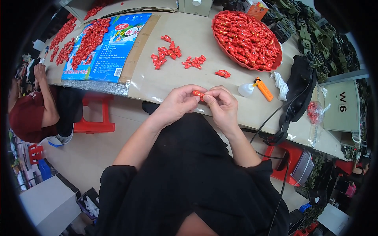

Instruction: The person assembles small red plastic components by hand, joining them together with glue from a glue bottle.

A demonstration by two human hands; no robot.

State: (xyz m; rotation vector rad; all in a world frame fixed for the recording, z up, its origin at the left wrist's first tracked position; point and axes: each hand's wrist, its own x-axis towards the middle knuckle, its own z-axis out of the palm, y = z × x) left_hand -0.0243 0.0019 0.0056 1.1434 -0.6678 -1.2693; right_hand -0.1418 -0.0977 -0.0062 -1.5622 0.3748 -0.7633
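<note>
My left hand and right hand pinch 1 small red plastic piece between their fingertips, above my lap. Just beyond my grip, loose red plastic pieces lie scattered; farther right sits a round red tray heaped with more.

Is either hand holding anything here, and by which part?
Both hands pinch one small red plastic piece: the left hand grips its left end, the right hand its right end, fingertips meeting over the table edge.

2 hands, 1 red basin of red parts, 1 orange cutter, 2 red stools, 1 blue printed bag
</note>
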